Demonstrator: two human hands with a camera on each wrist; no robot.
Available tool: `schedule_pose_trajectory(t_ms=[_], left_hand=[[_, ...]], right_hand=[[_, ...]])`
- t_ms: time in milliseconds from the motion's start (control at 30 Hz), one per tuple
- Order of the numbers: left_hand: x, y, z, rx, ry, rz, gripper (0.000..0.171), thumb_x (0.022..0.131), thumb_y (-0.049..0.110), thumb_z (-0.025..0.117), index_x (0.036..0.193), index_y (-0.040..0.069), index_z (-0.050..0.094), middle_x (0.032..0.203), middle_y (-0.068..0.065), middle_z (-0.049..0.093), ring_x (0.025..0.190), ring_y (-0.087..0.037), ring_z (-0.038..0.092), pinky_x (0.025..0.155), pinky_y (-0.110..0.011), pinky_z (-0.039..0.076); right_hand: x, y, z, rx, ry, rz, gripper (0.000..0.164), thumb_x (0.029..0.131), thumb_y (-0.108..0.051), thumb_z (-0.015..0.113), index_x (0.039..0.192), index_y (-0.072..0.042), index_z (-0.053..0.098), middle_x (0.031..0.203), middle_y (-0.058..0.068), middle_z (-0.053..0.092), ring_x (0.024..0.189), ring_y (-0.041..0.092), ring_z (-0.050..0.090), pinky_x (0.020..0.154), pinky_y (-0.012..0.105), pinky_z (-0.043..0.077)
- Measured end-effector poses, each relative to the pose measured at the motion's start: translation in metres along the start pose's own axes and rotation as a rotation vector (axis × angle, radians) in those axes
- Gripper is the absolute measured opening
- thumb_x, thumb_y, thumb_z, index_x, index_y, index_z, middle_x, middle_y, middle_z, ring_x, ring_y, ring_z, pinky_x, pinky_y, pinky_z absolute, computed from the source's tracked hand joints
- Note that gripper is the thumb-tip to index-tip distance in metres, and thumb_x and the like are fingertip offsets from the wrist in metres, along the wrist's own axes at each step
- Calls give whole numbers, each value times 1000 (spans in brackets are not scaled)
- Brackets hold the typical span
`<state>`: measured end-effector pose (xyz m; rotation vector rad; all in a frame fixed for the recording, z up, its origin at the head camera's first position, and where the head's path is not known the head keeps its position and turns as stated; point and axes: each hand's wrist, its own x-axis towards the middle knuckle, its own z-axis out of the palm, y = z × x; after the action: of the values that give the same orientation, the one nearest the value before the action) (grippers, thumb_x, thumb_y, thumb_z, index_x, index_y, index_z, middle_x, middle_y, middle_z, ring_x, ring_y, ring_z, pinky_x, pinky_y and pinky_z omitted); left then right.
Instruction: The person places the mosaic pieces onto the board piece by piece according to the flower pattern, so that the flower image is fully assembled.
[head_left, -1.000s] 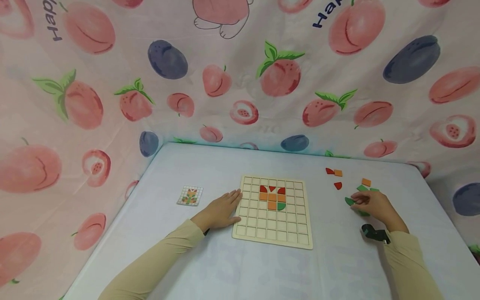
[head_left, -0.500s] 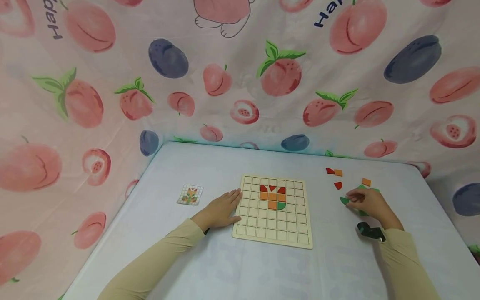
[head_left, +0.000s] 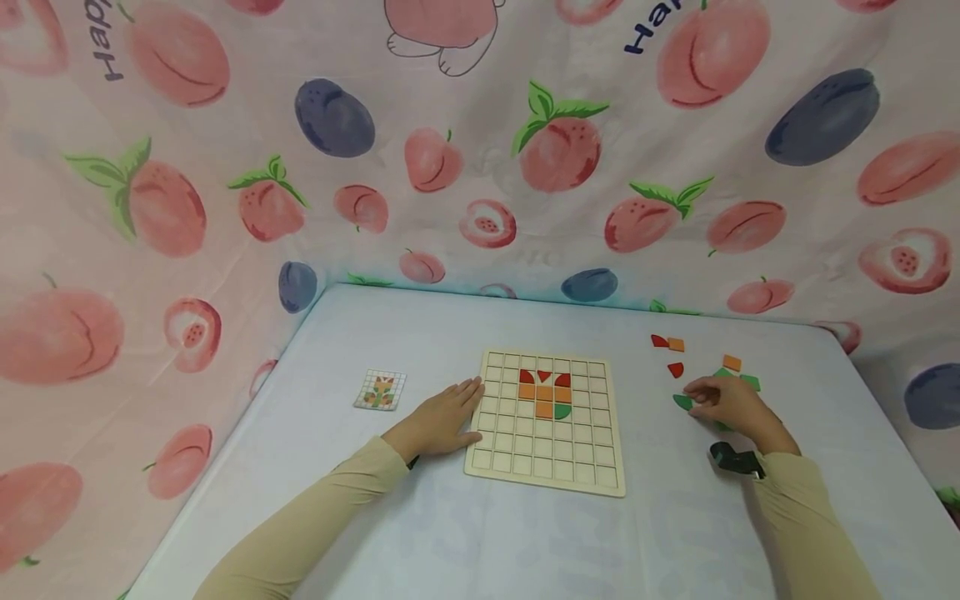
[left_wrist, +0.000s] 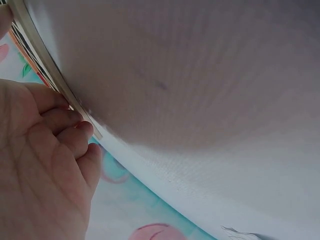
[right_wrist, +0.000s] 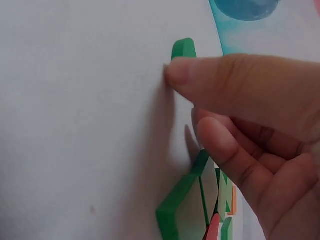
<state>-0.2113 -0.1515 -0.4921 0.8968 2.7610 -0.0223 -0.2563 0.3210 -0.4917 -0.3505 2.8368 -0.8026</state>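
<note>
One round-edged green tile (head_left: pixel 682 402) is pinched by the right hand (head_left: pixel 735 407), to the right of the gridded board (head_left: pixel 549 454), whose left edge is touched by the outstretched left hand (head_left: pixel 441 419).

The grid board (head_left: pixel 543 471) lies mid-way across the tabletop (head_left: pixel 525 542), set tiles (head_left: pixel 544 394) in its far half. Left of it lies the card (head_left: pixel 380 390); the left hand (head_left: pixel 438 418) touches the board's left edge. To the right, the held tile (head_left: pixel 682 402) is at the right hand's (head_left: pixel 731 407) left, loose tiles (head_left: pixel 676 345) farther back.
</note>
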Motion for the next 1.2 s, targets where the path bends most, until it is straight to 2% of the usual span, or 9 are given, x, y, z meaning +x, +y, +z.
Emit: schedule_pose_trajectory(t_ms=[433,900,1100,1200], left_hand=[[0,1,1,-5,3,-5,79,95,51,44,150,2,16,158,-12,14,146,-23,17,120,-36,20],[-1,1,1,-11,1,-8,79,95,50,45,150,1,16,158,-12,14,147,-24,16,120,-36,20],[-1,1,0,-9,4,-10,78,95,50,45,150,1,16,158,-12,14,147,-24,16,120,-36,20],[-1,1,-1,-13,3,-14,79,95,50,45,150,1,16,158,-12,14,147,-24,16,120,-36,19]], right_hand=[[3,2,-3,11,-50,-12,32,74,-9,77,101,7,68,85,8,65,76,13,55,60,18,46],[4,4,2,5,-31,-41,25,73,-7,75,94,4,66,80,5,62,68,7,53,58,16,47],[5,-4,3,10,-11,-28,25,75,-9,74,96,-2,66,80,3,60,73,13,51,60,17,45],[7,-13,3,16,4,-50,25,75,-10,74,97,-2,66,83,4,61,77,16,52,62,17,46]])
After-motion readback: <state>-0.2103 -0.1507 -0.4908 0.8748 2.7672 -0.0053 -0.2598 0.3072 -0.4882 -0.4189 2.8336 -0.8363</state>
